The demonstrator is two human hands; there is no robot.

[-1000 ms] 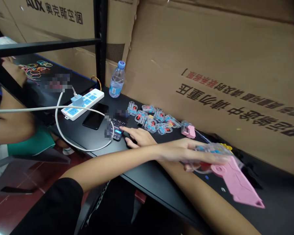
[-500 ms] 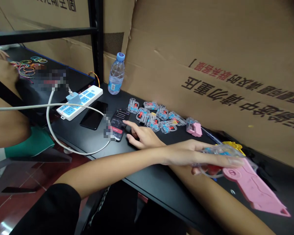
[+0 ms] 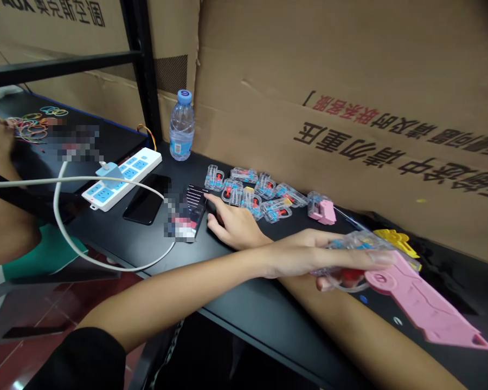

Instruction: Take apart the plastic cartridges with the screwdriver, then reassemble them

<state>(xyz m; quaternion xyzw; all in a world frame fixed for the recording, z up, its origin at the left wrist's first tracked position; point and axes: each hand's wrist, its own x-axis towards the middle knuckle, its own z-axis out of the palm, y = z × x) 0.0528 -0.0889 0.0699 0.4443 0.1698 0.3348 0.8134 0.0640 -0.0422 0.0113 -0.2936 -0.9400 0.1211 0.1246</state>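
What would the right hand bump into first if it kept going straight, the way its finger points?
The phone. The pointing finger of the right hand is right at the phone's edge, maybe already touching it, though that's hard to tell from here.

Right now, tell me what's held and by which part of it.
The left hand grips a clear plastic piece across its top, fingers over it; the right hand holds nothing.
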